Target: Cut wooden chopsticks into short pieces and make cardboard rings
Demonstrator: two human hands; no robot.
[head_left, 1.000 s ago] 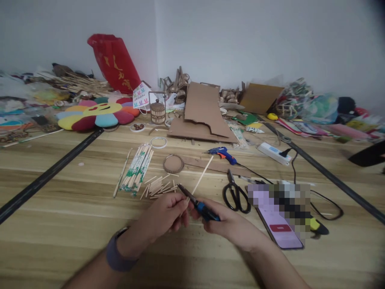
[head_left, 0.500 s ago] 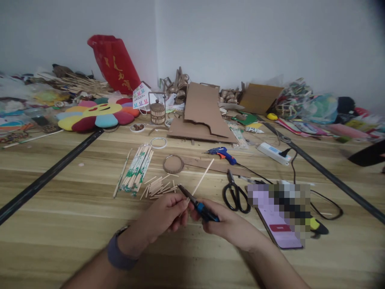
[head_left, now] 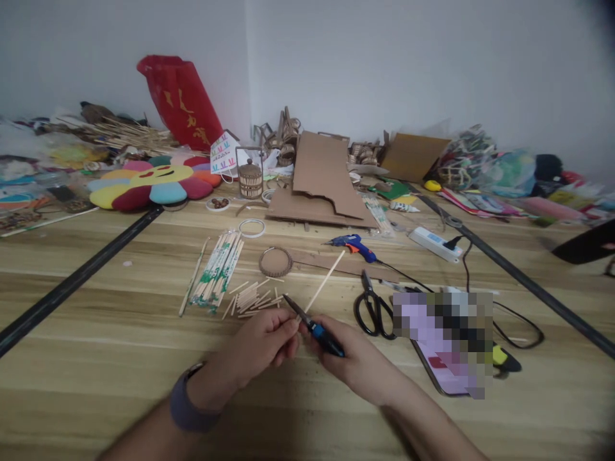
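Note:
My left hand (head_left: 271,336) is closed, thumb and forefinger pinching the lower end of a thin wooden stick (head_left: 325,280) that slants up to the right. In my right hand (head_left: 343,349) are what look like pliers (head_left: 317,331), with blue-and-black handles and a dark pointed head. Their head crosses the stick close to my left fingertips; whether the jaws are closed on it I cannot tell. Just beyond my hands lies a loose pile of short cut sticks (head_left: 248,296). A ring with a corded edge (head_left: 275,262) rests behind the pile.
Packaged sticks (head_left: 218,269) lie to the left. Black-handled scissors (head_left: 373,310), a blue glue gun (head_left: 354,244), a phone (head_left: 435,358) and a power strip (head_left: 436,244) are on the right. Cardboard (head_left: 321,173), a small lidded basket (head_left: 250,179) and a flower cushion (head_left: 156,182) stand behind.
Both hands hold nearly the same pose, the pliers still across the stick. The stick leans slightly further right, and the whole view has shifted a little.

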